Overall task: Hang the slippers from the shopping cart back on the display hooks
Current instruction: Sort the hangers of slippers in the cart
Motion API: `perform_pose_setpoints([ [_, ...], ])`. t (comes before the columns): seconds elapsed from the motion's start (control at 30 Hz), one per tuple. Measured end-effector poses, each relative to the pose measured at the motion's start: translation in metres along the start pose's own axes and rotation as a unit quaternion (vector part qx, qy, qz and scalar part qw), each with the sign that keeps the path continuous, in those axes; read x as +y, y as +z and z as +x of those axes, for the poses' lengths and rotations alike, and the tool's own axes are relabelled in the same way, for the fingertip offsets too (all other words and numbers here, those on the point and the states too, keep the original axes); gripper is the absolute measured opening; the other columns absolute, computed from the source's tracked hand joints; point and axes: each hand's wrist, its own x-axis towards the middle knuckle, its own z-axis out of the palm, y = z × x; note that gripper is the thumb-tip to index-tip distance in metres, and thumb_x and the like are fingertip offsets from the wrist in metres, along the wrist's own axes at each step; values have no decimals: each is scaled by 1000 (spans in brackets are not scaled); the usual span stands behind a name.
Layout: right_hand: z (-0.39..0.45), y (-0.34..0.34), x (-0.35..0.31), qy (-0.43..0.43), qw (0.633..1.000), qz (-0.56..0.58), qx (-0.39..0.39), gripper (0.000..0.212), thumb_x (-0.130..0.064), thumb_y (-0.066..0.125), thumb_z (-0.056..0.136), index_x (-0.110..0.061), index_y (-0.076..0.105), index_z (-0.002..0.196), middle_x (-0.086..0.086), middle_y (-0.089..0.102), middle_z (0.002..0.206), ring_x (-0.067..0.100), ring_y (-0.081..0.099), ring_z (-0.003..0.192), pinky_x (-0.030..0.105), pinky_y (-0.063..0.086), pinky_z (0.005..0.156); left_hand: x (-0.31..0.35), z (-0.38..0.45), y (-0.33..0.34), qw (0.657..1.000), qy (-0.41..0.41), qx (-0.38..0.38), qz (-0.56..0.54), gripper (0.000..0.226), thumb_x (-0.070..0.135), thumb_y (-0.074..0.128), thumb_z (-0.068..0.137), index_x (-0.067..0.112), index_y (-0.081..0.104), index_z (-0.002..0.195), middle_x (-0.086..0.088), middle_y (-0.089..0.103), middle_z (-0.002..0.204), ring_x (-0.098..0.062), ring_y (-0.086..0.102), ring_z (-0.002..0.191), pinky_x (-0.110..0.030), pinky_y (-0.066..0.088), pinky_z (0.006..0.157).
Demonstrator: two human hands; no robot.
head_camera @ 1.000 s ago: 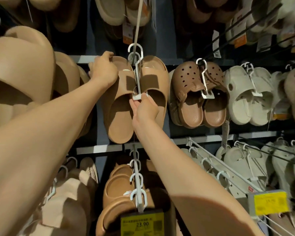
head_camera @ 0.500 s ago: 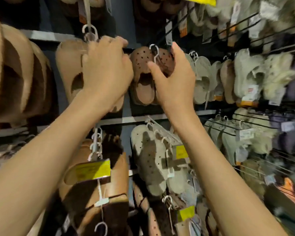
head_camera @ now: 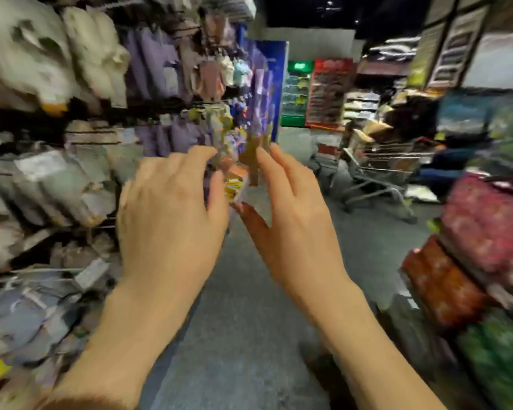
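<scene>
The view is blurred by motion and faces down the aisle. My left hand [head_camera: 172, 220] and my right hand [head_camera: 290, 214] hang in mid-air side by side, fingers spread, holding nothing. The slipper display wall [head_camera: 57, 173] runs along the left, with pale and grey slippers hanging in rows, too smeared to tell apart. The metal shopping cart [head_camera: 379, 176] stands further down the aisle at the right, well beyond my right hand. What it holds is unclear.
A grey floor aisle [head_camera: 243, 335] runs ahead between the displays. Stacked red, orange and green goods [head_camera: 480, 261] line the right side. A blue panel [head_camera: 274, 84] and a red rack [head_camera: 328, 93] stand at the far end.
Both hands have let go of the tan slippers on the hook and come away empty. The view has swung right, from the slipper wall to the aisle and cart.
</scene>
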Motion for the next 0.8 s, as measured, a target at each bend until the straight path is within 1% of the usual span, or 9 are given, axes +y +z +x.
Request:
perform_pose_setpoints([
  [0.13, -38, -58, 52, 102, 984, -149, -6, 53, -24, 62, 78, 3, 54, 123, 22, 57, 124, 34, 57, 113, 40, 50, 90, 65, -10, 51, 986, 87, -74, -122, 30, 25, 48, 86, 12, 63, 109, -13, 68, 95, -36, 57, 92, -43, 46, 74],
  [0.23, -71, -105, 73, 179, 951, -252, 5, 50, -26, 59, 82, 5, 55, 121, 23, 57, 124, 36, 57, 112, 42, 50, 91, 110, -23, 79, 955, 156, -134, -215, 33, 26, 46, 86, 11, 62, 111, -16, 68, 96, -38, 58, 93, -45, 47, 76],
  [0.3, -95, -137, 77, 227, 918, -325, 20, 49, -29, 54, 84, 4, 55, 121, 22, 57, 123, 35, 56, 111, 36, 44, 95, 138, -38, 92, 924, 198, -178, -275, 34, 26, 46, 86, 11, 62, 112, -15, 68, 96, -38, 58, 94, -44, 46, 76],
  [0.33, -107, -151, 75, 251, 900, -356, 31, 48, -28, 55, 84, 4, 56, 120, 22, 57, 122, 35, 56, 111, 34, 41, 96, 150, -47, 97, 906, 216, -198, -306, 34, 26, 46, 86, 12, 62, 112, -14, 68, 95, -38, 58, 94, -44, 46, 76],
  [0.43, -143, -183, 63, 324, 836, -439, 56, 47, -25, 63, 79, 3, 57, 117, 20, 60, 118, 33, 58, 108, 34, 43, 97, 180, -82, 105, 852, 266, -253, -373, 32, 26, 47, 85, 13, 63, 110, -10, 69, 92, -36, 58, 92, -42, 47, 75],
  [0.5, -169, -199, 53, 364, 793, -484, 64, 47, -26, 63, 78, 3, 58, 115, 19, 62, 115, 33, 59, 107, 33, 44, 96, 195, -108, 108, 819, 295, -279, -405, 28, 24, 51, 85, 13, 64, 107, -10, 69, 88, -36, 59, 89, -42, 47, 73],
  [0.6, -213, -218, 32, 421, 737, -526, 60, 46, -24, 62, 80, 5, 57, 115, 21, 61, 116, 35, 59, 106, 30, 38, 97, 212, -148, 114, 766, 333, -331, -439, 24, 20, 55, 87, 12, 64, 107, -11, 69, 90, -36, 59, 89, -42, 47, 73],
  [0.73, -272, -236, -2, 488, 664, -564, 62, 43, -23, 61, 83, 4, 57, 116, 21, 61, 115, 35, 58, 106, 28, 32, 96, 228, -203, 114, 698, 368, -411, -455, 28, 22, 51, 91, 14, 60, 116, -9, 67, 101, -33, 55, 98, -40, 43, 78],
  [0.8, -299, -240, -18, 525, 630, -569, 68, 42, -20, 64, 84, 3, 56, 118, 20, 60, 117, 34, 57, 110, 26, 33, 97, 233, -231, 113, 670, 381, -439, -462, 29, 23, 48, 93, 14, 59, 119, -8, 66, 103, -30, 54, 100, -40, 42, 79],
])
